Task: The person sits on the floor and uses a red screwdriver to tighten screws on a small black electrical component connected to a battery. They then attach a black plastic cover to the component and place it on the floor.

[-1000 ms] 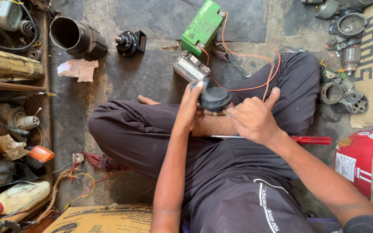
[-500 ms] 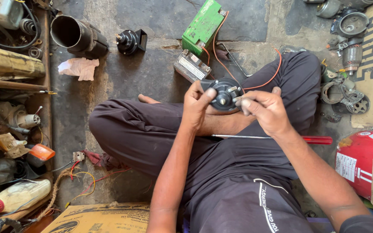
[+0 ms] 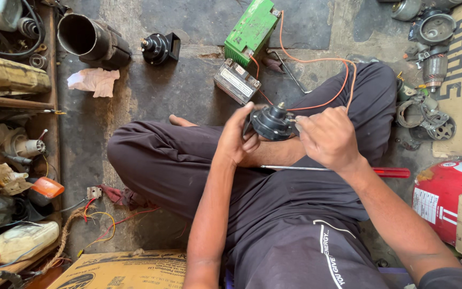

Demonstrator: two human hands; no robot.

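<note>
Overall, the person sat cross-legged on the stone floor [image 3: 188, 91], dark trousers filling most of the view, with a cardboard sheet [image 3: 129, 270] at the near edge and a red cylinder [image 3: 447, 195] lying off to the right. Ahead of the knees lay a green battery [image 3: 252, 29] and a smaller grey battery [image 3: 236, 80], with orange wires [image 3: 316, 60] looping from them toward the hands. A dark pipe section [image 3: 89, 37] and a second black horn [image 3: 159, 48] sat farther left on the floor, near a crumpled rag [image 3: 93, 81]. Across the lap rested a screwdriver [image 3: 343, 171] with a red handle. The black horn [image 3: 271, 122] was held just above the crossed shins, between both hands. A second before, it had been cupped with its round back facing up; by this moment it had been turned so that its domed body and small top stud showed, which exposed the side where the wire ends met it. The left hand [image 3: 239, 139] gripped the horn's left edge with curled fingers. The right hand [image 3: 327, 136] was closed, pinching what looked like a wire end against the horn's right side, though the exact contact was too small to make out.
</note>
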